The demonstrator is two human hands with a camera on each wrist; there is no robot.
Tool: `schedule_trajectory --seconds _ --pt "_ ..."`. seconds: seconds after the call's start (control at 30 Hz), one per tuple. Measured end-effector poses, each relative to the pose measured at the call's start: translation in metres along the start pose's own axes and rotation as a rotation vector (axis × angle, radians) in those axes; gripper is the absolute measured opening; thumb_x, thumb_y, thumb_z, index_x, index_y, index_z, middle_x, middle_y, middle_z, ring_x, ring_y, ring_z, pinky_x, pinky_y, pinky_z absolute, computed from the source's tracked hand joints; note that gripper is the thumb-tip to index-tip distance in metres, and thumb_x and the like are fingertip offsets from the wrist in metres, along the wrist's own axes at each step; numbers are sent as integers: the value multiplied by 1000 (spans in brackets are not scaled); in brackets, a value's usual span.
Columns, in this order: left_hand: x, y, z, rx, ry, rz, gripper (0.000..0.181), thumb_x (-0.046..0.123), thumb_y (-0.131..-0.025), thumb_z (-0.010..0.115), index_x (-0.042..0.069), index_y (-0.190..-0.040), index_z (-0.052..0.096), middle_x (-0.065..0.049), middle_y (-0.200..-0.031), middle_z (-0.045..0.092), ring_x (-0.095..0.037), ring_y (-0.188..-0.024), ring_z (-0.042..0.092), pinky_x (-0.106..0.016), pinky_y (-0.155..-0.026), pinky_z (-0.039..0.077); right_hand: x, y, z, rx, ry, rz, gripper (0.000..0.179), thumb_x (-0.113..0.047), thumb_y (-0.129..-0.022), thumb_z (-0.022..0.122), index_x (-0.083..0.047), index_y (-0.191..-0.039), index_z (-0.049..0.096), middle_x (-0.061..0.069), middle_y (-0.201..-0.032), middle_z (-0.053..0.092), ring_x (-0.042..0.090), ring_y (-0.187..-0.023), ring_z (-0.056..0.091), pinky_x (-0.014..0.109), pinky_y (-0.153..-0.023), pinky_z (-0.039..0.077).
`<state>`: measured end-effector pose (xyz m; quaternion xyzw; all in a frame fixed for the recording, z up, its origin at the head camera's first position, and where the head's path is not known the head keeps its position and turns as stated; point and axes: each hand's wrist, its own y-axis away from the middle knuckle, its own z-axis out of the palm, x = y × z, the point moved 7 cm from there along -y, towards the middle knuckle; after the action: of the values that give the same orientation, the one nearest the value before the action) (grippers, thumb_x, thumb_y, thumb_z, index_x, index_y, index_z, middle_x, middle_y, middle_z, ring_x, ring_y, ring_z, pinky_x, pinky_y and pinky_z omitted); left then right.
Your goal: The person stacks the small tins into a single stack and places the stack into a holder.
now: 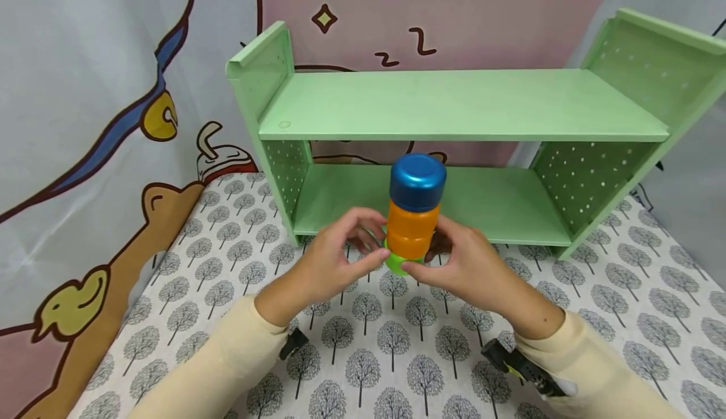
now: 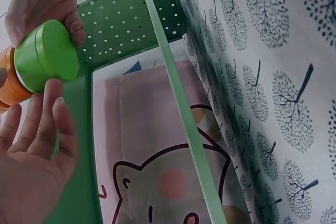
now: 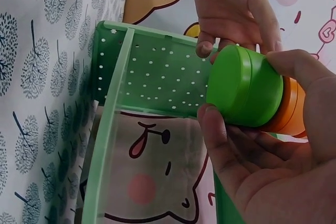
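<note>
In the head view, a cylindrical container (image 1: 411, 230) with a metallic blue top, orange middle and green bottom is held tilted in front of the shelf. My right hand (image 1: 473, 268) grips its lower part, thumb across the green end (image 3: 247, 85) and fingers round the far side. My left hand (image 1: 334, 255) is on the other side, fingers loosely bent and thumb tip right at the green edge. Seen from the left wrist, relaxed left fingers (image 2: 37, 135) reach under the green end. The right wrist view shows the flat green face turned towards the camera.
A light green two-tier shelf (image 1: 465, 107) with dotted side panels stands behind the hands. Beneath lies a cloth (image 1: 391, 343) printed with trees. Cartoon-printed curtains (image 1: 85, 79) hang at the left and back.
</note>
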<state>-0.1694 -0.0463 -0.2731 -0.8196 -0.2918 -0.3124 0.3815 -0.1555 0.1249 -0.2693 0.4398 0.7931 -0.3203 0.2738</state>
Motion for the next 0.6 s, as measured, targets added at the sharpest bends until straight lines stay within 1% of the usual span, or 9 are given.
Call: schedule_trajectory --seconds 0.23,0.33,0.43,0.6 --pt "9 -2 -2 51 -33 75 39 10 -89 73 5 -121 53 -8 -100 69 -12 -84 65 -28 -75 60 -4 -1 -5 1 5 -10 52 -21 -81 84 -9 -125 59 3 -105 72 11 -81 66 29 -74 60" --pt "11 -2 -3 64 -33 100 38 10 -89 73 4 -121 53 -6 -103 69 -12 -85 65 -26 -75 59 -5 -1 -6 -2 8 -5 52 -22 -81 84 -9 -125 59 3 -105 72 11 -81 66 29 -74 60" --pt "13 -2 -4 77 -31 115 39 8 -89 73 4 -121 53 -7 -105 68 -12 -86 65 -25 -76 59 -6 -2 -8 -2 10 -7 52 -22 -81 84 -8 -125 59 4 -106 73 11 -82 67 29 -74 60" --pt "16 -1 -8 138 -49 160 45 6 -87 75 1 -125 50 -11 -111 66 -15 -87 68 -25 -75 60 -8 -4 -10 -4 4 -14 53 -22 -81 84 -8 -126 58 4 -108 73 10 -85 69 35 -76 62"
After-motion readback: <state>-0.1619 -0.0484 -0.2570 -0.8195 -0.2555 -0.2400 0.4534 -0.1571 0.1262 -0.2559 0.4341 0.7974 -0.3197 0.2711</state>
